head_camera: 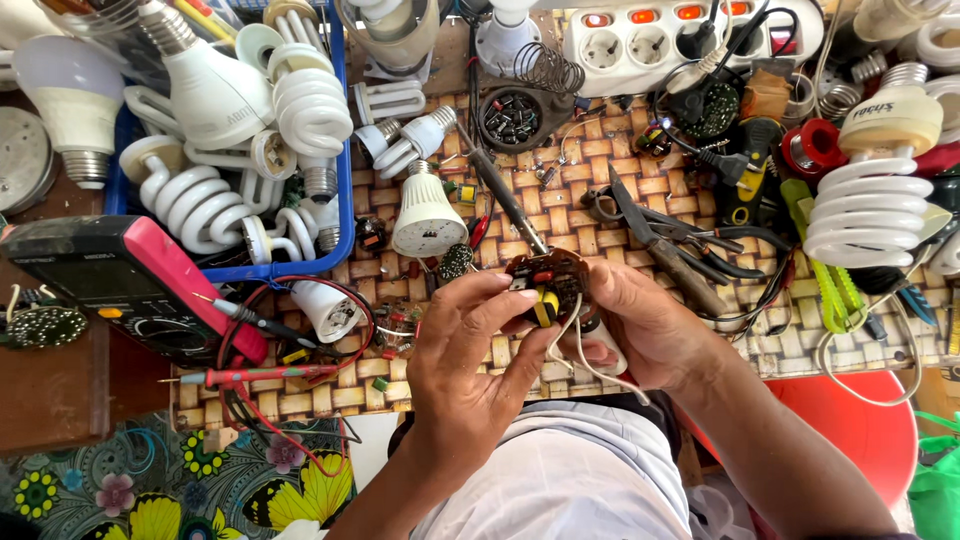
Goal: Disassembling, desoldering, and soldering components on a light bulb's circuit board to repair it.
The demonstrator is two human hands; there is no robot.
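A small round brown circuit board [546,277] with a yellow part and other components is held between both hands above the woven mat. My left hand [470,350] pinches its near left edge with thumb and forefinger. My right hand [640,325] cups the board from the right and also holds a white lamp base [600,352] beneath it. White wires [570,345] hang from the board down between my hands. A soldering iron [505,195] lies on the mat just beyond the board, its tip close to the board's far edge.
A blue basket [338,150] of white spiral lamps stands at the far left. A multimeter [130,285] with red and black probes lies left. Pliers and cutters [670,240], a white power strip [670,40], a large spiral lamp [870,200] and a red stool [860,430] sit right.
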